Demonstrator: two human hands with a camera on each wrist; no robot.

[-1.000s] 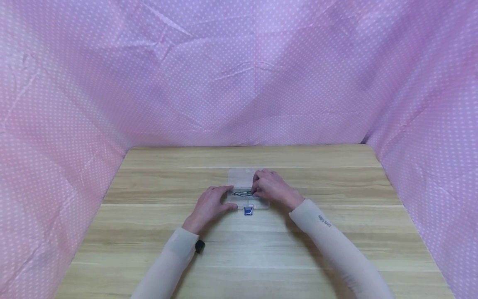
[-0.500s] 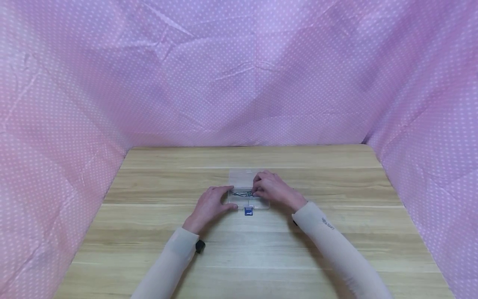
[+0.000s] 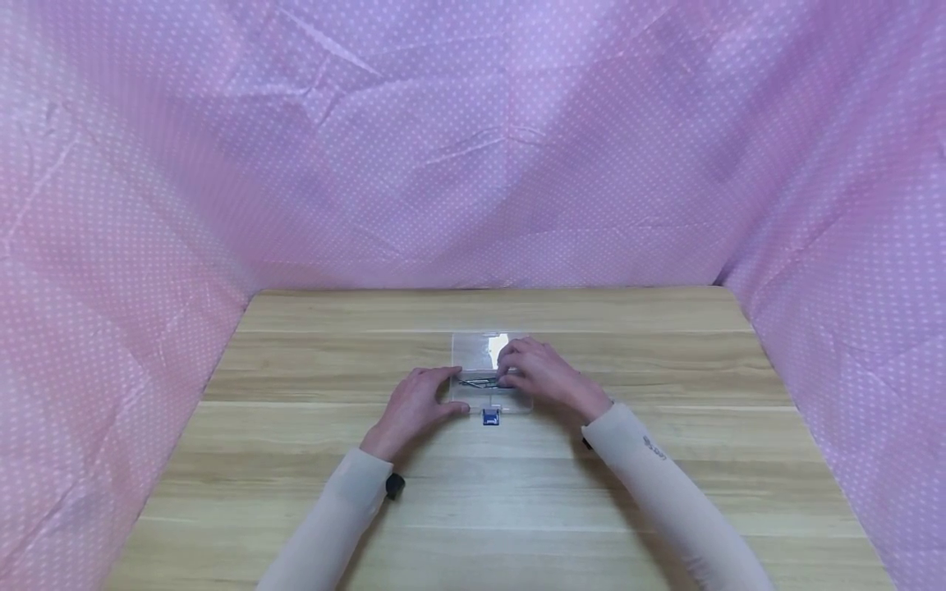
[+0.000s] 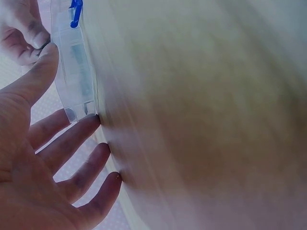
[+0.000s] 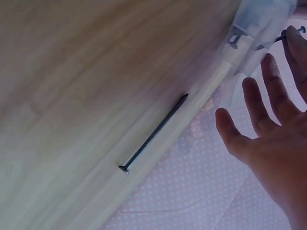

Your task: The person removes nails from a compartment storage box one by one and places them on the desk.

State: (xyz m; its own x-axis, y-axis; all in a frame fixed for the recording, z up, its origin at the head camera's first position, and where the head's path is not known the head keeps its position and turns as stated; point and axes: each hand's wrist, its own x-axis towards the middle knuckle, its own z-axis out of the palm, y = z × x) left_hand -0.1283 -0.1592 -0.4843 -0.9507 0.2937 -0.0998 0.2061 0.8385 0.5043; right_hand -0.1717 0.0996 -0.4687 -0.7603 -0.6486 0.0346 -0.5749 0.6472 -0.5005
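A clear plastic box (image 3: 473,400) lies on the table with its lid (image 3: 469,351) folded back and its blue latch (image 3: 491,417) toward me. Several dark metal nails (image 3: 477,383) lie in its rear compartment. My left hand (image 3: 415,404) holds the box's left end, thumb at the front rim and fingers at the back. In the right compartment area, my right hand (image 3: 545,373) pinches a nail (image 5: 279,38) between thumb and forefinger, its head poking past the fingertips in the right wrist view. Its other fingers are spread.
One long nail (image 5: 153,133) lies loose on the table beyond the right hand in the right wrist view. The wooden table (image 3: 473,509) ends at a pink dotted cloth (image 3: 458,164) at the back and sides.
My right forearm has shifted slightly to the right, while the fingers stay at the box. A bright glare now shows on the lid. The left hand has stayed in place.
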